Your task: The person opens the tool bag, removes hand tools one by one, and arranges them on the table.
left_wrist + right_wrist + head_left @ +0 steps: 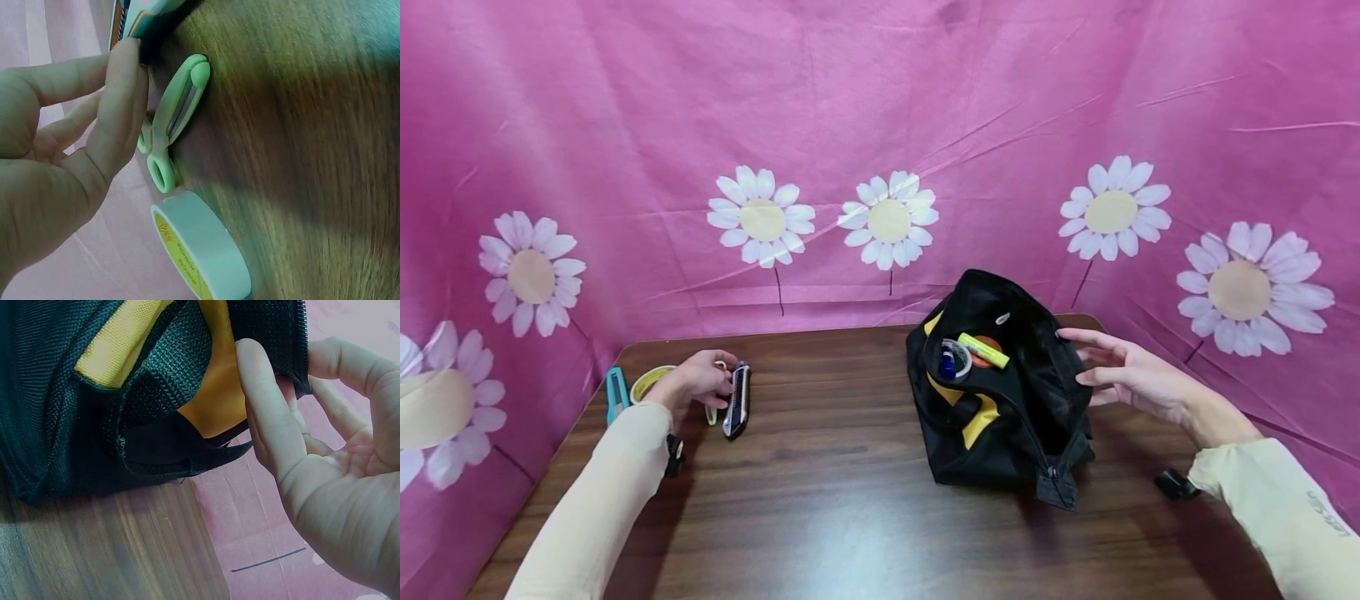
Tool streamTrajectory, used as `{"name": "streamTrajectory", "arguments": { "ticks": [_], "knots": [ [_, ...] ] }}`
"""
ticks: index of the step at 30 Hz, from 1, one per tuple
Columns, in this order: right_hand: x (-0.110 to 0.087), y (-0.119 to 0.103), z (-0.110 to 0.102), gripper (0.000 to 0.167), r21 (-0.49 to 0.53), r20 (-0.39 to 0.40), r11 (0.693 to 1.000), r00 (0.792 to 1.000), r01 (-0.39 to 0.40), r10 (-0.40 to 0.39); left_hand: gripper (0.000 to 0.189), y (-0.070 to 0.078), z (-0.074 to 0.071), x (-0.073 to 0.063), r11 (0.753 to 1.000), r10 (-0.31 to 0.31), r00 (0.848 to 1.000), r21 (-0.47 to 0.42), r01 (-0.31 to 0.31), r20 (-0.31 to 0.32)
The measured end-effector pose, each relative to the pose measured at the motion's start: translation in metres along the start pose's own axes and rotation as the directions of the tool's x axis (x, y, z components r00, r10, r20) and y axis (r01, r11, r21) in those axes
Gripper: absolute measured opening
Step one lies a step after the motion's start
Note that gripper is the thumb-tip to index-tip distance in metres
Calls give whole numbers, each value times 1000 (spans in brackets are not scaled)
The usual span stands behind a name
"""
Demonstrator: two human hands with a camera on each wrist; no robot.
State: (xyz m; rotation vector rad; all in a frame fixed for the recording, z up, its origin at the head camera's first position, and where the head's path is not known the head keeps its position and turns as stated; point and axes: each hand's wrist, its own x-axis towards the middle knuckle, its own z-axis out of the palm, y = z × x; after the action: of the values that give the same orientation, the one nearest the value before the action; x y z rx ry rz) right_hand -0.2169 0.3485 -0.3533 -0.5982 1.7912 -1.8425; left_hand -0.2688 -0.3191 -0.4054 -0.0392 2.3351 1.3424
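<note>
My left hand (698, 379) reaches over the table at the left, fingers bent, with the fingertips right beside a black-and-silver utility knife (737, 402). The knife's end (139, 22) shows at the fingertips in the left wrist view. Under that hand is a pair of light green scissors (178, 106). A roll of tape (209, 244) with a yellow inner core stands next to the scissors. At the right, my right hand (1138, 379) pinches the zippered rim of a black tool bag (1000, 454) with yellow patches. The bag's mouth gapes.
A teal tool with a slotted handle (617, 393) lies at the table's far left. At the bag sit a yellow tube (983, 351), a white ring-shaped roll (962, 367) and a small blue item (947, 364). A pink flowered cloth (865, 108) hangs behind the wooden table (820, 467).
</note>
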Motion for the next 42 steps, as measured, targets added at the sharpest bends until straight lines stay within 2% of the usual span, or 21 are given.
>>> {"name": "streamTrajectory", "arguments": {
  "ticks": [4, 8, 13, 19, 25, 30, 33, 37, 39, 42],
  "knots": [
    [0, 1, 1, 64, 9, 4, 1000, 1000, 0, 0, 58, 8, 2, -1, 1000, 11, 1000, 19, -11, -16],
    [0, 1, 0, 64, 22, 22, 1000, 1000, 9, -9, 59, 27, 5, 1, 998, 53, 999, 29, -53, -4],
    [0, 0, -1, 64, 39, 36, 999, 999, 15, -16, 61, 62, 17, 4, 994, 109, 992, -20, -108, 56],
    [-3, -2, -1, 63, 25, 19, 1000, 1000, 4, -4, 54, 118, 38, 10, 976, 206, 977, -89, -201, 62],
    [-1, 0, 0, 63, 41, 35, 999, 999, 5, -7, 48, 172, 70, 9, 960, 268, 956, -113, -255, 122],
    [1, 1, 0, 64, 50, 40, 999, 999, 10, -12, 43, 209, 103, 12, 944, 320, 926, -156, -292, 201],
    [2, 1, 0, 64, 59, 39, 998, 999, 10, -13, 42, 227, 124, 14, 935, 343, 906, -182, -304, 248],
    [3, 2, -1, 64, 68, 39, 998, 999, 9, -12, 41, 249, 150, 19, 932, 360, 888, -160, -326, 288],
    [3, 3, -1, 63, 72, 41, 997, 999, 11, -14, 40, 257, 163, 21, 932, 361, 883, -140, -333, 301],
    [3, 3, -1, 63, 78, 43, 997, 999, 15, -19, 37, 268, 181, 26, 938, 347, 884, -127, -323, 313]
  ]
}}
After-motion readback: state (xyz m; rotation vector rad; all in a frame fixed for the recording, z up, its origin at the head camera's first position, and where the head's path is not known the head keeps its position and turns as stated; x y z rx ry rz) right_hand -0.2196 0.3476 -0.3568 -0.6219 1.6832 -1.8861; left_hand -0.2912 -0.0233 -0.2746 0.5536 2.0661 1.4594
